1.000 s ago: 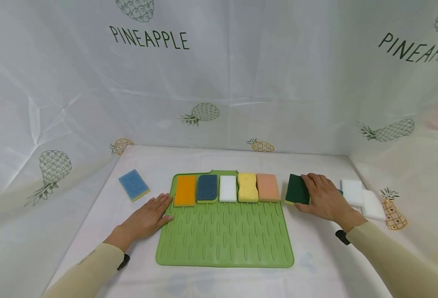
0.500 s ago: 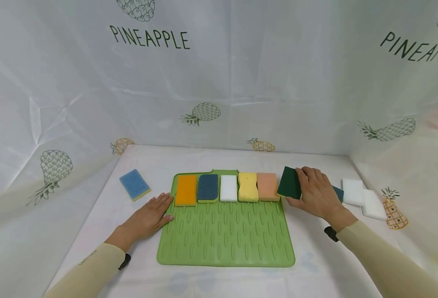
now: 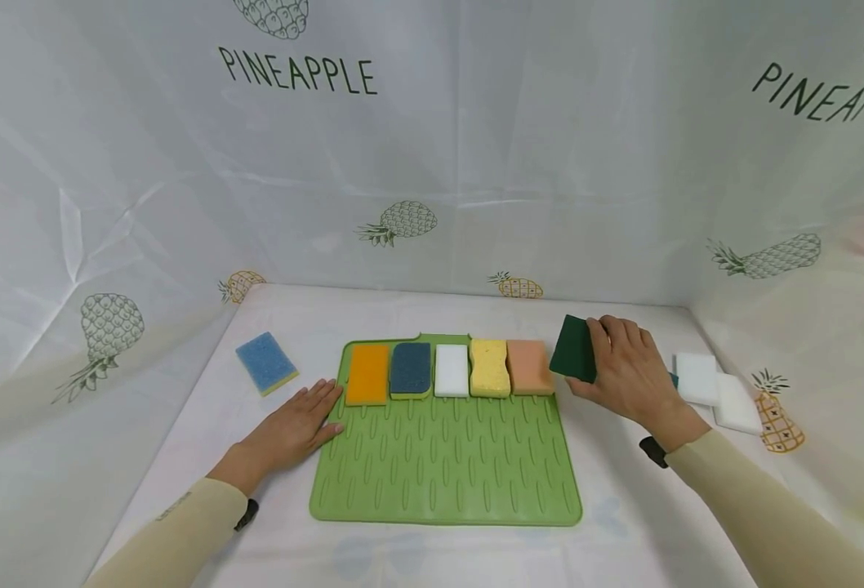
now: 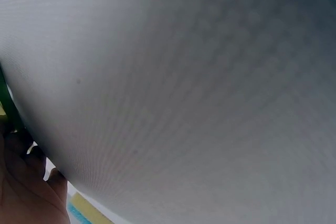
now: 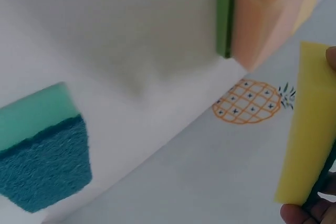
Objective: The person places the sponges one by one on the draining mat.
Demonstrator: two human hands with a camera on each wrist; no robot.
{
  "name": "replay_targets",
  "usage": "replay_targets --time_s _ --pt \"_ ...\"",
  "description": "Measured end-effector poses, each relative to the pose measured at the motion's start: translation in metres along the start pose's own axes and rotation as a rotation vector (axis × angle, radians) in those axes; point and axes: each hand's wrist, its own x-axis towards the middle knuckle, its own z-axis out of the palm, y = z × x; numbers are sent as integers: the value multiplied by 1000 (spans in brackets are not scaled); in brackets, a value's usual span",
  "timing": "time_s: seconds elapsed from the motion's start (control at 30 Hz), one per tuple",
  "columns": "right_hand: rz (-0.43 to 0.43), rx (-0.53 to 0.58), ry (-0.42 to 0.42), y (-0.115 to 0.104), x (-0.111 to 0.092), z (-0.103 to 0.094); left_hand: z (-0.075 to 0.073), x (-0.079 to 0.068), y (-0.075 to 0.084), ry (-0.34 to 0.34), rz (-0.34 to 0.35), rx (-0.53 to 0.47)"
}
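My right hand (image 3: 626, 371) pinches a sponge (image 3: 574, 349) with a dark green scouring face, raised above the table just right of the green mat (image 3: 447, 465). In the right wrist view the same sponge shows its yellow foam side (image 5: 302, 129), with fingertips at both ends. On the mat's left edge rests my left hand (image 3: 292, 429), its fingers stretched out. Along the mat's back lies a row: an orange sponge (image 3: 367, 374), a navy sponge (image 3: 411, 367), a white sponge (image 3: 452, 370), a yellow sponge (image 3: 490, 367) and a peach sponge (image 3: 530, 367).
Left of the mat lies a light-blue sponge (image 3: 266, 362). Two white sponges, one nearer (image 3: 696, 379) and one farther right (image 3: 737, 404), overlap on the right. Beside them a teal sponge (image 5: 47, 156) is mostly hidden by my hand in the head view. A pineapple-print sheet hangs behind.
My right hand has carried the dark green sponge slightly left, toward the mat, and raised it off the table, tilting it. My left hand stays in place.
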Motion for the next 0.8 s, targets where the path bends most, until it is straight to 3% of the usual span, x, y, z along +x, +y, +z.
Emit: replay_targets --time_s 0.17,0.5,0.8 --pt "31 31 -58 -18 7 -4 -1 0 0 -2 -2 -3" --pt "-77 47 -44 -64 26 10 -1 -1 0 4 4 -12" --pt "-114 79 -63 -103 40 23 1 -1 -2 2 4 -14"
